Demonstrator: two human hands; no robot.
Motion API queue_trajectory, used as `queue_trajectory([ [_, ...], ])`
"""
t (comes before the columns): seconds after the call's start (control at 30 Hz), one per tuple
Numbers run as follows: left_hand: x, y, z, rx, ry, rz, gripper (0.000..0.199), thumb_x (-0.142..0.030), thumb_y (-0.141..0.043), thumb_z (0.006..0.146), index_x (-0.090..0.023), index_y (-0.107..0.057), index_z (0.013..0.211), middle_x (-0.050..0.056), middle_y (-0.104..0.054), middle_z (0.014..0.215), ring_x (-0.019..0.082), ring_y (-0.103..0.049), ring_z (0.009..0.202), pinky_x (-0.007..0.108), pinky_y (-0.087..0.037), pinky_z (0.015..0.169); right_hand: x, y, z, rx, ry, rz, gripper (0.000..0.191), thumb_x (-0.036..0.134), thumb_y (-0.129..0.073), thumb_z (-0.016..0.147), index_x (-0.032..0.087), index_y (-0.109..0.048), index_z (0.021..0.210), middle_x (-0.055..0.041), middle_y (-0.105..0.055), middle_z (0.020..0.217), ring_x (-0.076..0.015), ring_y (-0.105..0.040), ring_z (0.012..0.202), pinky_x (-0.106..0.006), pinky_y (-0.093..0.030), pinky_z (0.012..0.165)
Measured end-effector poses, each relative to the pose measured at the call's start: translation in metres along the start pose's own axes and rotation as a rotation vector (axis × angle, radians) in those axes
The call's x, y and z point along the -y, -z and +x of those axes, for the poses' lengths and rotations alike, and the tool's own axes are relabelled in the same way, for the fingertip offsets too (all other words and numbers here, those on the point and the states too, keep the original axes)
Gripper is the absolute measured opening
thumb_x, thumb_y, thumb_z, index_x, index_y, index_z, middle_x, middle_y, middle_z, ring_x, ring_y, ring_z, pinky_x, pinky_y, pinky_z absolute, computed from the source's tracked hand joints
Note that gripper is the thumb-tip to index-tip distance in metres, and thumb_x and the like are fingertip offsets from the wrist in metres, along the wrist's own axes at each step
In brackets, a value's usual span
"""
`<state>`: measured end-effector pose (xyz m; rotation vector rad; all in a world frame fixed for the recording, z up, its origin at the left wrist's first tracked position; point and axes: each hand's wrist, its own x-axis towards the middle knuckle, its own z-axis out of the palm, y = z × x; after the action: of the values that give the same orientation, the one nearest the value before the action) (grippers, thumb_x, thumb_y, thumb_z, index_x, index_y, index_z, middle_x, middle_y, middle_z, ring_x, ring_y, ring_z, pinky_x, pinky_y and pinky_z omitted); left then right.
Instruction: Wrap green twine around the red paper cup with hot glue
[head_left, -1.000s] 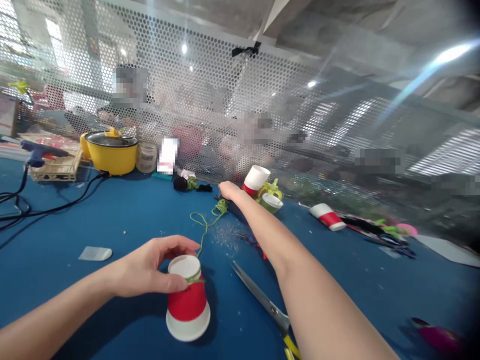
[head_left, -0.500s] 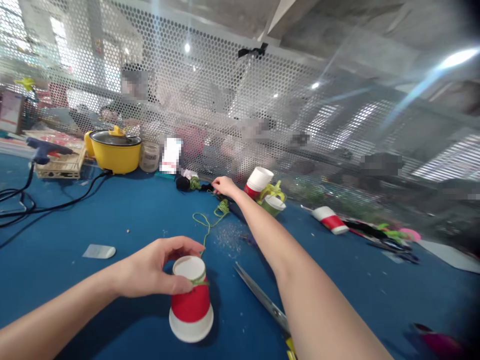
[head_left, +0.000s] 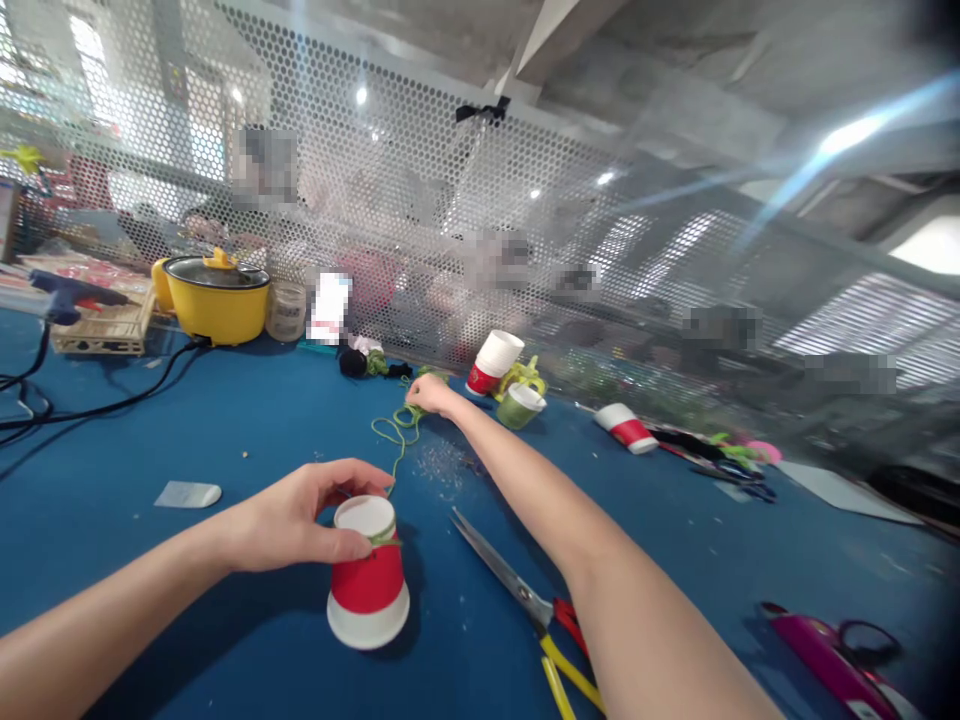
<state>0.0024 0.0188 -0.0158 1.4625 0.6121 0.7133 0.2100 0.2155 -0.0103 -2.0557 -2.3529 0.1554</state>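
A white and red paper cup (head_left: 367, 580) stands upside down on the blue table. My left hand (head_left: 300, 520) is closed around its upper end, thumb in front and fingers behind. Green yarn is wound about the cup near my thumb. From there a loose strand of green yarn (head_left: 397, 425) runs back over the table in loops. Farther off, my right hand (head_left: 431, 394) has its fingers pinched together at the yarn. Open-handled scissors (head_left: 517, 585) lie beside my right forearm, which covers part of their handles.
Stacked paper cups (head_left: 496, 358), a green cup (head_left: 520, 405) and a tipped cup (head_left: 626, 428) sit along the mesh screen. At left are a yellow pot (head_left: 221, 305), a jar (head_left: 286, 310) and a glue gun (head_left: 71, 297). A purple tool (head_left: 821, 655) lies at right.
My right hand has come from the dark yarn toward the green yarn, nearer to me. My left hand keeps its hold on the cup. The view has shifted slightly right.
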Motion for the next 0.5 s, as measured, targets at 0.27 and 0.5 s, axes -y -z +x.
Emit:
queue_trajectory([
  [0.27, -0.001, 0.000, -0.001, -0.008, 0.002, 0.014, 0.047, -0.020, -0.067, 0.068, -0.018, -0.051, 0.112, 0.006, -0.059, 0.104, 0.020, -0.054, 0.095, 0.033, -0.042, 0.084, 0.021, 0.019, 0.012, -0.051, 0.063, 0.045, 0.030, 0.030, -0.052, 0.087, 0.015, -0.053, 0.113, -0.0073, -0.055, 0.114, -0.0202, -0.057, 0.095, -0.039, -0.049, 0.078],
  [0.5, -0.004, -0.001, -0.001, -0.015, 0.024, 0.007, 0.047, -0.022, -0.068, 0.068, -0.017, -0.050, 0.111, 0.007, -0.060, 0.105, 0.020, -0.055, 0.095, 0.033, -0.042, 0.084, -0.021, 0.046, -0.012, -0.155, -0.107, -0.071, 0.031, 0.030, -0.051, 0.087, 0.016, -0.052, 0.115, -0.0082, -0.055, 0.115, -0.0196, -0.057, 0.096, -0.040, -0.049, 0.080],
])
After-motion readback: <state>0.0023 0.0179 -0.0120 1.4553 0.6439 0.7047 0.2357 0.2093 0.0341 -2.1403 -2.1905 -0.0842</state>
